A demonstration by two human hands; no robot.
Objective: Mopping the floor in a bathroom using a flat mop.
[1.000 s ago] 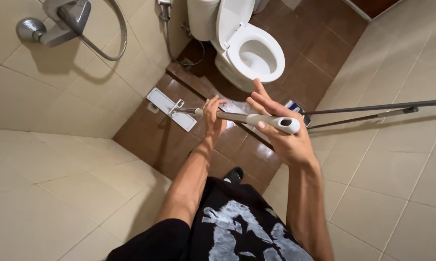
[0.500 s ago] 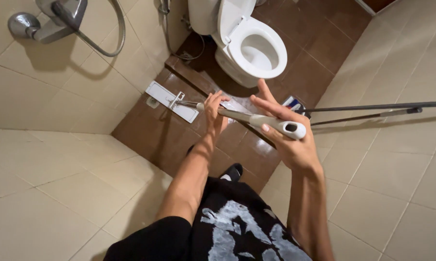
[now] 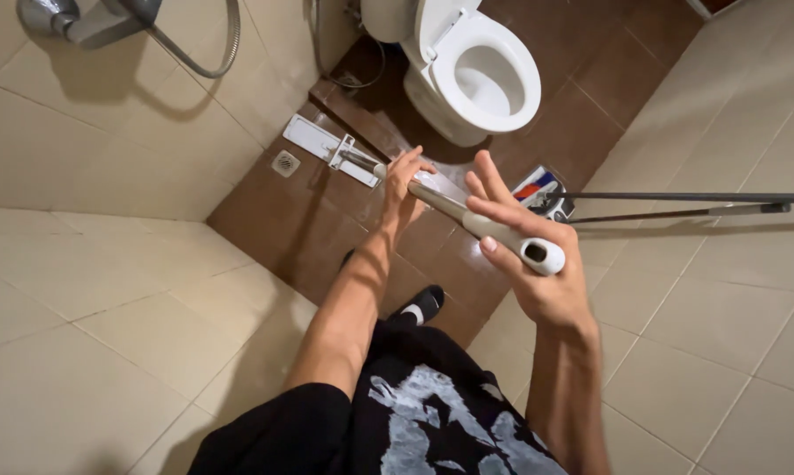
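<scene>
Far left on the brown floor sits the flat white mop head (image 3: 330,149), just beside the round drain (image 3: 284,163) and close under the toilet (image 3: 476,75). From there the mop handle (image 3: 445,204) runs up and to the right, its long axis slanting from floor toward the camera. The left hand (image 3: 403,189) is wrapped around the metal shaft, lower down and nearer the mop head. Further right, the right hand (image 3: 524,259) cradles the thick white grip end with its dark hole, fingers loosely splayed, more propping than clenching. Beyond it, a small blue, red and white package (image 3: 538,186) lies on the floor, and a dark rail (image 3: 687,198) crosses the tiled wall
</scene>
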